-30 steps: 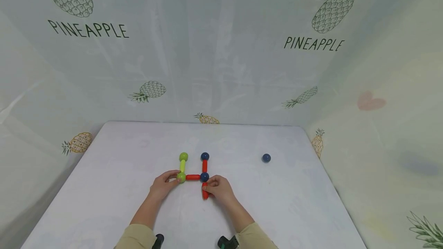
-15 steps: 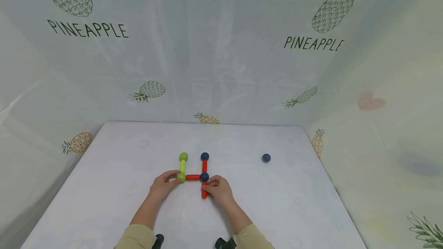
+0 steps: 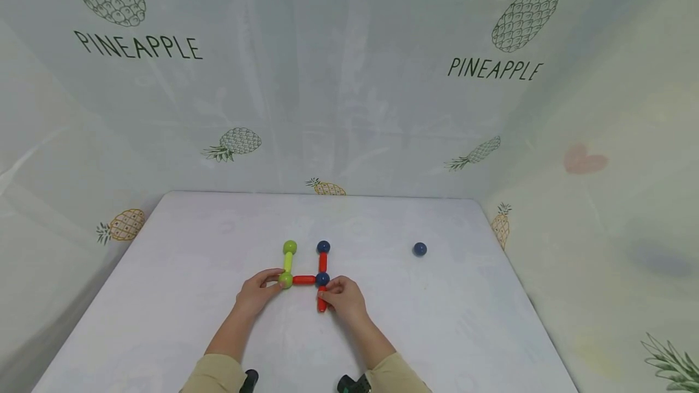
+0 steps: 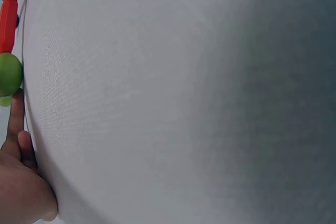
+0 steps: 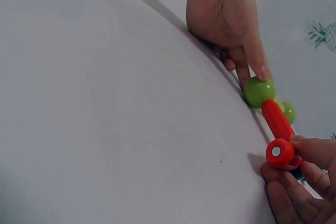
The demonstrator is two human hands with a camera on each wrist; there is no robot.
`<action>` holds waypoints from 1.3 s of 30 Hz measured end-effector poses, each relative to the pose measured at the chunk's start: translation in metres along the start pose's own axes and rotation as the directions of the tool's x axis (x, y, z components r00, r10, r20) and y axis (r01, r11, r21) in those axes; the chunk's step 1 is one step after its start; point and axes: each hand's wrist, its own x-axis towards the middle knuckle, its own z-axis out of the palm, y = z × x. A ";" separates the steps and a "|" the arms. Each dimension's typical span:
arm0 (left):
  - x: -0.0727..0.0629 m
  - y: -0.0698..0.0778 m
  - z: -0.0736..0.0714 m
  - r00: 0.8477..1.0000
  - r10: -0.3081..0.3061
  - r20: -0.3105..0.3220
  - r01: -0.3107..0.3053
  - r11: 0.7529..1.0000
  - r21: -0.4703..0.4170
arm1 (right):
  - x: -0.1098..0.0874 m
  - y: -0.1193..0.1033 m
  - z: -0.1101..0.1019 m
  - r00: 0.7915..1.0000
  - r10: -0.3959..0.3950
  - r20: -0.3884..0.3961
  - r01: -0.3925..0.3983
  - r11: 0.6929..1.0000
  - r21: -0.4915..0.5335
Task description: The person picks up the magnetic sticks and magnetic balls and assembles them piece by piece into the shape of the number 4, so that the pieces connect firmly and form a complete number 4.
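Observation:
Near the middle of the table, coloured balls and rods are joined in an H-like figure. My left hand (image 3: 255, 293) pinches its near green ball (image 3: 286, 280) between thumb and fingers. A lime rod (image 3: 287, 262) leads from there to the far green ball (image 3: 290, 247). Sideways, a red rod (image 3: 304, 280) links to a blue ball (image 3: 323, 279), and another red rod (image 3: 323, 261) reaches the far blue ball (image 3: 323, 247). My right hand (image 3: 351, 303) pinches the nearest red rod (image 5: 281, 153), whose end shows a pale disc, right at the blue ball.
A loose blue ball (image 3: 420, 249) lies at the back right of the white table (image 3: 448, 320). Behind the table hangs a cloth (image 3: 349, 102) printed with pineapples. Dark wrist-worn devices (image 3: 354, 384) show by the sleeves at the bottom edge.
The near end of the red rod in my right hand has swung slightly left, more in line with the far red rod. My right forearm has shifted a little left; my left hand keeps its place.

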 end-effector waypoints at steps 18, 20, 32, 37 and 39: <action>0.002 -0.001 0.002 1.000 -0.024 -0.007 0.024 1.000 -0.010 | -0.001 -0.003 -0.014 0.999 -0.038 0.015 0.038 0.999 0.001; 0.002 -0.002 0.002 1.000 -0.026 -0.003 0.026 1.000 -0.009 | -0.001 -0.003 -0.019 0.998 -0.054 0.011 0.054 0.999 -0.005; 0.002 -0.003 0.001 1.000 -0.024 0.004 0.025 1.000 -0.015 | 0.000 -0.003 -0.052 0.995 -0.093 -0.035 0.092 0.995 -0.025; 0.002 -0.005 0.002 1.000 -0.028 0.006 0.028 0.999 -0.021 | -0.001 -0.004 -0.068 0.992 -0.108 -0.068 0.106 0.994 -0.030; 0.003 -0.005 0.003 1.000 -0.031 0.005 0.031 0.999 -0.028 | 0.000 -0.004 -0.074 0.988 -0.127 -0.089 0.123 0.991 -0.049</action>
